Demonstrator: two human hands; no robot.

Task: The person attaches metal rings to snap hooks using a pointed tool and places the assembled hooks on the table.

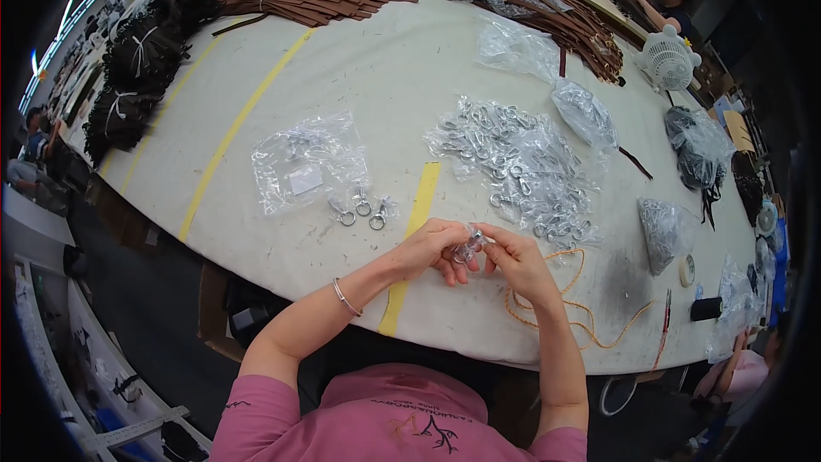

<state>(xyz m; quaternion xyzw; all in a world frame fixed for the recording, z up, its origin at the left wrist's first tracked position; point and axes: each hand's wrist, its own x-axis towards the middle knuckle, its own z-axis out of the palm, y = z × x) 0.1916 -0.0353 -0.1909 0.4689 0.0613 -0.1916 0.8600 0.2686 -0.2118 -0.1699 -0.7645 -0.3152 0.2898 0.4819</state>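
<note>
Item 1: small metal fitting (466, 250), which I view remotely between both hands' fingertips; long axis slanting from about one o'clock to seven (which end leads I cannot tell, the piece being small and half covered)
Item 2: left hand (436, 248), at the fitting's nine o'clock, thumb and bent fingers gripping it
Item 3: right hand (516, 263), at its three o'clock, thumb and forefinger pinching its upper end
Item 4: pile of bagged fittings (522, 162), one o'clock
Item 5: three ringed fittings (363, 208), ten o'clock
</note>
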